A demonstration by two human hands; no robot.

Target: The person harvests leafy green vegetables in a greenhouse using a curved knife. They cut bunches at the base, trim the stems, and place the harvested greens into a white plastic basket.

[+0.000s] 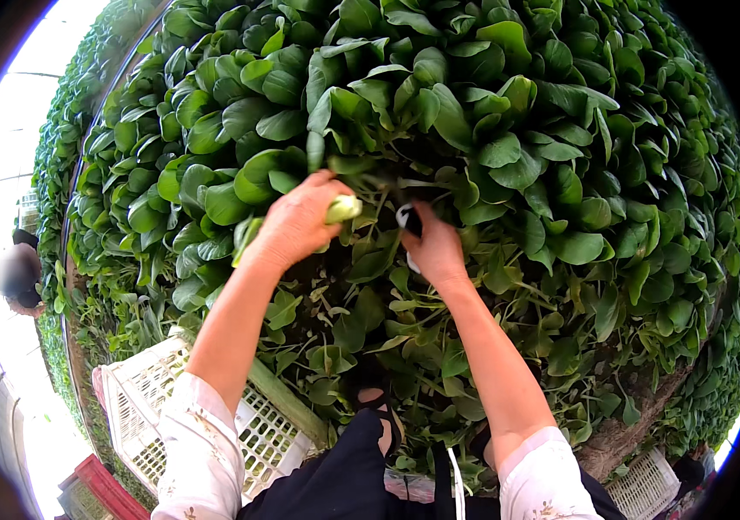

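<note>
My left hand [298,218] grips a head of leafy greens, its pale cut-looking base [344,208] pointing right past my thumb. Its leaves are mostly hidden behind the hand. To the right, my right hand [440,250] is closed around a small black-and-white object [411,221], seemingly a tool handle; its working end cannot be made out. Both hands are low at the edge of a dense stand of standing leafy greens [435,110]. Loose and trimmed leaves [422,351] litter the soil below them.
A white plastic crate [276,432] sits by my left arm, with a pale green pole [285,396] along its edge. A red crate [107,487] is at lower left and another white crate [646,484] at lower right. Another person [22,270] is at the far left.
</note>
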